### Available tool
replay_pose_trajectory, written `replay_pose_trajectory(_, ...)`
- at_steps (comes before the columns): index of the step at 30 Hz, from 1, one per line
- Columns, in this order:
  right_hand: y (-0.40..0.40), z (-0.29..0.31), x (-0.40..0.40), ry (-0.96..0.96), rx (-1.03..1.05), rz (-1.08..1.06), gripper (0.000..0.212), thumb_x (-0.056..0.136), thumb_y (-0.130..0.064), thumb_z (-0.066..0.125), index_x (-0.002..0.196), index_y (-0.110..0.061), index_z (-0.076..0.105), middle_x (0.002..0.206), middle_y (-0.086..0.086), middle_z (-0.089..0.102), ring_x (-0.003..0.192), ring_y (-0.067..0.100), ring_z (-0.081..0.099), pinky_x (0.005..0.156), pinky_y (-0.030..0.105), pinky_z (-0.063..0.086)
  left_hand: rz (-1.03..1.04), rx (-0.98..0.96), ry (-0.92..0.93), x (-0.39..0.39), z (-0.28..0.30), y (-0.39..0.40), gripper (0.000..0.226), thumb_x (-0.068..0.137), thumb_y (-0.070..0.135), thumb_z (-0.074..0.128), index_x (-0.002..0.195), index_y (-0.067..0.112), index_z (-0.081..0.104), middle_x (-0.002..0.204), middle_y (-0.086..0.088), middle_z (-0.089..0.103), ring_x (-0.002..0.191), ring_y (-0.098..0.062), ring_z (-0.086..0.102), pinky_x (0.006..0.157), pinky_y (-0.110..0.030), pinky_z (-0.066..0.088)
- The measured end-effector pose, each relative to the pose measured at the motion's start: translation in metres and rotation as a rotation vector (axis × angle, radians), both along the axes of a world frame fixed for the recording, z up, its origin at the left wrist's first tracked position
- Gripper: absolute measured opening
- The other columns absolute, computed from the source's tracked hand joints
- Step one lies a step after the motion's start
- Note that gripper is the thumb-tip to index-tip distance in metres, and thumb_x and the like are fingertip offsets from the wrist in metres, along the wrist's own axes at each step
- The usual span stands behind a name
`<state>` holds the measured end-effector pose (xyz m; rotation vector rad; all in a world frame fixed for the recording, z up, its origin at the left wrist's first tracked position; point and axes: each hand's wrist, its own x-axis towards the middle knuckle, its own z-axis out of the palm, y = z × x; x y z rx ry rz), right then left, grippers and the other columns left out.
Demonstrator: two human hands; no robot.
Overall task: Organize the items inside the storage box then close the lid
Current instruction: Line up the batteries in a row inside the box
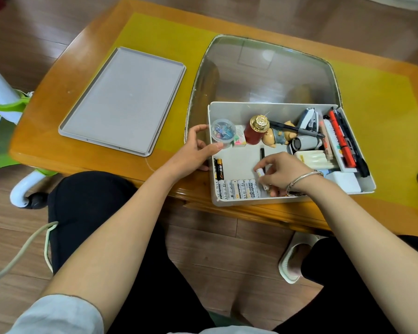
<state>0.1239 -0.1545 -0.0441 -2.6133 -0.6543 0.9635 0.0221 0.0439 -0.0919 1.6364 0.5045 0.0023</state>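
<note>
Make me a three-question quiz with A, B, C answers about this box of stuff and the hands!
1. Where is the grey lid?
A. on the storage box
B. on the table, left of the storage box
C. on the floor

2. What colour is the jar with the gold cap?
A. red
B. blue
C. green

3. What is the right hand doing?
A. resting flat on the table
B. pinching a white battery
C. holding a marker

Answers: 1 B, the lid lies flat beside the storage box. 2 A, its body is red. 3 B, fingers pinch a white battery above the battery row.
</note>
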Motion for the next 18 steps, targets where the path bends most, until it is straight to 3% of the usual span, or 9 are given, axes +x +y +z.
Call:
replay_pose_trajectory(4,0.000,0.004,0.009,-0.135,-0.158,0.092,0.009,0.079,-0.010,0.063,0.084,-0.016,0.067,0.056,-0.002,0.062,0.037,0.003,0.053,0.040,0.014,0.041,0.002,0.000,0.003,0.000,0.000,0.000,0.066,0.090,0.040,0.059,0.142,0.027,0.021,0.086,0.005,0.051,0.075,-0.003,0.060,0.049,-0.005,0.043)
replay_pose_trajectory(10,0.002,-0.002,0.009,-0.025,-0.049,0.044,0.008,0.084,-0.020,0.069,0.088,-0.015,0.064,0.069,0.008,0.071,0.044,0.013,0.062,0.038,0.021,0.047,0.004,-0.001,0.003,0.001,-0.001,0.000,0.067,0.090,0.040,0.059,0.143,0.027,0.020,0.089,0.004,0.052,0.080,-0.007,0.061,0.049,-0.005,0.044)
replay_pose_trajectory(13,0.002,-0.002,0.010,0.041,-0.017,-0.034,0.005,0.086,-0.014,0.066,0.088,-0.009,0.063,0.067,0.011,0.070,0.043,0.016,0.061,0.037,0.022,0.046,0.005,-0.007,0.003,0.001,-0.001,0.000,0.066,0.091,0.039,0.059,0.143,0.027,0.020,0.088,0.004,0.051,0.081,-0.007,0.060,0.049,-0.005,0.044)
replay_pose_trajectory(18,0.002,-0.003,0.016,-0.197,-0.241,0.000,0.032,0.086,-0.032,0.064,0.072,-0.004,0.070,0.066,0.010,0.071,0.043,0.008,0.056,0.055,0.027,0.049,0.005,-0.003,0.002,0.001,-0.001,0.000,0.066,0.091,0.040,0.059,0.143,0.027,0.020,0.089,0.004,0.051,0.080,-0.007,0.060,0.050,-0.005,0.044)
